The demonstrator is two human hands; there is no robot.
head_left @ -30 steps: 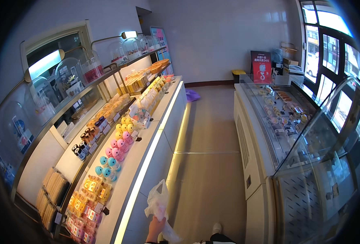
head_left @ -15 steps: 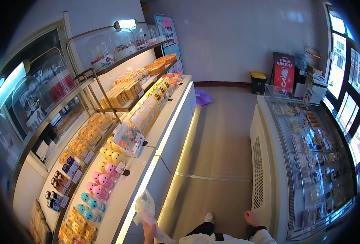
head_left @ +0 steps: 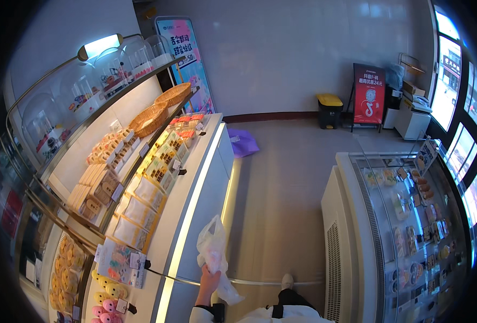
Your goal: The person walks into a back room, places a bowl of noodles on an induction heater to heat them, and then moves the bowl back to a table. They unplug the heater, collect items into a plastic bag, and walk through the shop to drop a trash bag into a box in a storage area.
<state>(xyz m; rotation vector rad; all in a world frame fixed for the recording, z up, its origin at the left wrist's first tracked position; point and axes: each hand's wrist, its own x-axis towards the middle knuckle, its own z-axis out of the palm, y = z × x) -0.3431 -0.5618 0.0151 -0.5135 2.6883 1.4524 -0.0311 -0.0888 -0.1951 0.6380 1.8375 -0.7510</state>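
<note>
My left hand [head_left: 209, 281] is closed around a thin, whitish see-through plastic bag [head_left: 213, 242]. Part of the bag bunches up above the fist, and a loose tail hangs below it. A faint pinkish tint shows through the film, but what is inside cannot be made out. The hand is over the aisle, close to the lit front edge of the white display counter [head_left: 195, 185] on the left. My right hand is out of the picture.
Shelves at left carry wicker baskets [head_left: 151, 119], packaged pastries [head_left: 141, 199] and glass domes [head_left: 44, 121]. A glass showcase [head_left: 351, 161] lines the aisle's right side. Ahead are a purple bag [head_left: 244, 142] on the floor, a yellow-lidded bin [head_left: 330, 112] and a red sign stand [head_left: 368, 97].
I have moved forward along the aisle, and the counter goods have slid nearer. My left hand carries the bag further right in view. My right hand has left the picture.
</note>
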